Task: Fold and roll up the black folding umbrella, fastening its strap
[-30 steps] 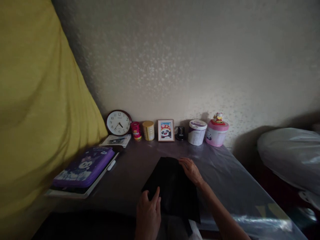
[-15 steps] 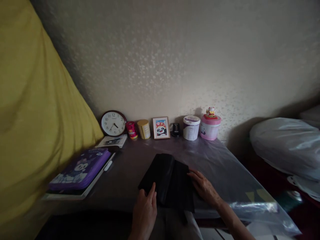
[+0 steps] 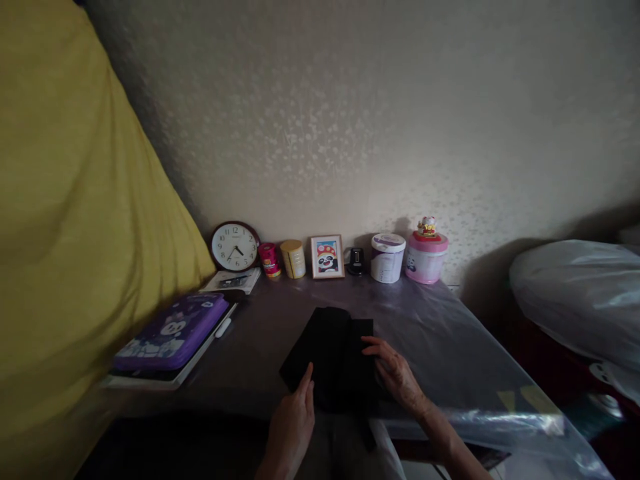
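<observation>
A folded black cloth (image 3: 320, 353) lies near the front edge of the table, its layers hard to tell apart in the dim light. At its near left edge, my left hand (image 3: 295, 413) grips it with the index finger lying along the top; the other fingers are partly hidden. My right hand (image 3: 395, 373) has its fingertips closed on the narrower flap at the cloth's right side. A dark strip hangs from the cloth over the table's front edge.
A purple case (image 3: 173, 333) rests on a flat stack at left, beside a yellow curtain (image 3: 100, 233). Along the wall stand a clock (image 3: 235, 247), a red can (image 3: 270, 260), a yellow canister (image 3: 293, 259), a framed panda picture (image 3: 327, 257) and two tubs (image 3: 387, 260). White plastic bulges at right.
My right hand has moved left and inward, bringing the cloth's right flap over toward the middle, so the cloth looks narrower. My left hand stays at the left edge. The view shifted slightly.
</observation>
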The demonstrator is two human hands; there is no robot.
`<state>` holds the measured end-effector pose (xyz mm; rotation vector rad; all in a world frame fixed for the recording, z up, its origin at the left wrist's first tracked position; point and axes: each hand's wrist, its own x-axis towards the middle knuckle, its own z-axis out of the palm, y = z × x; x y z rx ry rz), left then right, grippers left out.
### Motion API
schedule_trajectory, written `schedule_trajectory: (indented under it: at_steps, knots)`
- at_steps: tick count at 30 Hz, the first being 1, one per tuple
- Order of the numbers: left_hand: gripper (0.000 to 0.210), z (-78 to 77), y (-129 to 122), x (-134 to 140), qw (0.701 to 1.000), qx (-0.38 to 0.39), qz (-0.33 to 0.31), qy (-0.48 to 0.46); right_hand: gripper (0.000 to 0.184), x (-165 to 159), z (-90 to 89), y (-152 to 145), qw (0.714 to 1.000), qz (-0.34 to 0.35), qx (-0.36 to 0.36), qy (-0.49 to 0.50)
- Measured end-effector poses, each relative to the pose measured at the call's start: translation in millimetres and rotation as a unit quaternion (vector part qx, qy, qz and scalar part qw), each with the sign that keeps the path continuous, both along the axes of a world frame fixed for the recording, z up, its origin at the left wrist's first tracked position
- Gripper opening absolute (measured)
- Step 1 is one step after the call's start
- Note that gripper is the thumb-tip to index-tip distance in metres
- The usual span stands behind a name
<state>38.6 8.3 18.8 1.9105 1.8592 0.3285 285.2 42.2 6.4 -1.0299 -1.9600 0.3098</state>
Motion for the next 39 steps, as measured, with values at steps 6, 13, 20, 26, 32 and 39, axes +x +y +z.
schedule_trajectory:
  at_steps: [6,13,20,26,32,39]
  knots:
    - [0.044,2.3,0.3,-4.3,1.000,0.007,-0.008,-0.028,0.022,-27.3,23.1,20.8,0.999,-0.001,0.032,-0.003]
    - [0.044,7.6,6.2,-11.3,0.999,-0.003,-0.032,-0.027,0.024,-61.7,41.6,46.2,0.997,0.006,0.066,-0.037]
    - [0.049,8.6,4.4,-16.4,0.994,-0.004,-0.105,0.034,0.026,-92.6,30.7,68.9,0.995,0.008,0.072,-0.067]
    - [0.051,5.6,3.6,-18.4,0.985,0.005,-0.153,0.084,0.027,-108.9,24.4,77.9,0.990,0.004,0.052,-0.134]
    - [0.050,6.4,0.9,-23.7,0.983,0.009,-0.155,0.095,0.025,-112.6,22.4,80.9,0.982,-0.008,0.042,-0.186]
    - [0.052,8.7,-13.2,-19.6,0.998,-0.004,-0.044,-0.040,0.025,-114.8,24.4,86.3,0.980,0.010,0.025,-0.199]
